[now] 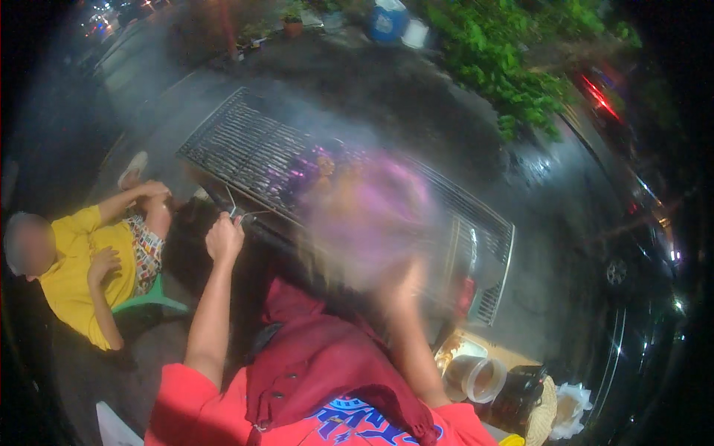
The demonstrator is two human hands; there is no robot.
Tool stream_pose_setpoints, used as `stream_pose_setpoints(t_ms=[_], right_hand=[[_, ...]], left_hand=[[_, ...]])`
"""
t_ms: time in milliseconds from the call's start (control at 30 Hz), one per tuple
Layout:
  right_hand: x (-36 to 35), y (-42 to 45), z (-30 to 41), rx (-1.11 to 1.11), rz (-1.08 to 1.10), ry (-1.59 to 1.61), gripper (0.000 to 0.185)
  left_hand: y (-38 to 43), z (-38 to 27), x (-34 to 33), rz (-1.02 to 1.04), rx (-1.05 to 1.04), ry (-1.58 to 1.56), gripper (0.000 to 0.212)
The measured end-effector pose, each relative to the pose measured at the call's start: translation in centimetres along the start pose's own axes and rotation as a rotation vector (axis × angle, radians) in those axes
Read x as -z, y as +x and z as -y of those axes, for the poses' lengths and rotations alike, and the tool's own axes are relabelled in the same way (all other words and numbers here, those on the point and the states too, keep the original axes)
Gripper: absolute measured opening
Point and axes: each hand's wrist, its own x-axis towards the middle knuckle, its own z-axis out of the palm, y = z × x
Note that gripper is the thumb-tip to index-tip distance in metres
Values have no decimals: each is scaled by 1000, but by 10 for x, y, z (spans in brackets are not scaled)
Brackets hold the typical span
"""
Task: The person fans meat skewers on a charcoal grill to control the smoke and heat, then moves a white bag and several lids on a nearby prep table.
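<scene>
A long metal grill grate (pixel 240 139) runs diagonally before me, with smoke over it and browned pieces of food (pixel 325 166) near its middle. At its near edge my left hand (pixel 225 238) is closed around a bent metal wire handle. My right hand (pixel 403 281), blurred by motion, grips a broad purple and tan object (pixel 371 214), seemingly a hand fan, above the grate. That object hides part of the grill and perhaps more food. Toward the grate's right end lies a metal utensil (pixel 473 251) with a red part.
At left, a person in a yellow shirt (pixel 92 245) sits on a green plastic seat (pixel 159 298). Right of me stand a stained tray (pixel 466 345), a clear plastic tub (pixel 485 379) and a dark container (pixel 510 398). Leafy branches (pixel 496 61) and a dark car (pixel 616 273) are beyond.
</scene>
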Motion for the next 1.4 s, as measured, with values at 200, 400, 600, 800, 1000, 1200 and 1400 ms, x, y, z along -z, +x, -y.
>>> stream_pose_setpoints(t_ms=[200,400,600,800,1000,1200,1400], right_hand=[[-12,2,-15,-161,-36,173,22],[7,-13,9,0,-240,79,22],[12,-12,49,188,22,-235,25],[-1,1,27,124,46,-13,24],[18,-9,25,34,-8,51,23],[5,-9,15,40,14,-133,19],[-1,-10,15,162,-30,-93,8]], left_hand=[[2,1,-2,-10,-17,16,32],[0,-2,2,-21,-20,20,32],[2,4,-6,-25,-15,28,33],[1,1,-6,-37,-29,32,33],[3,2,-5,-16,-16,37,33],[2,-3,-2,-2,-7,28,35],[2,2,-6,4,4,40,37]])
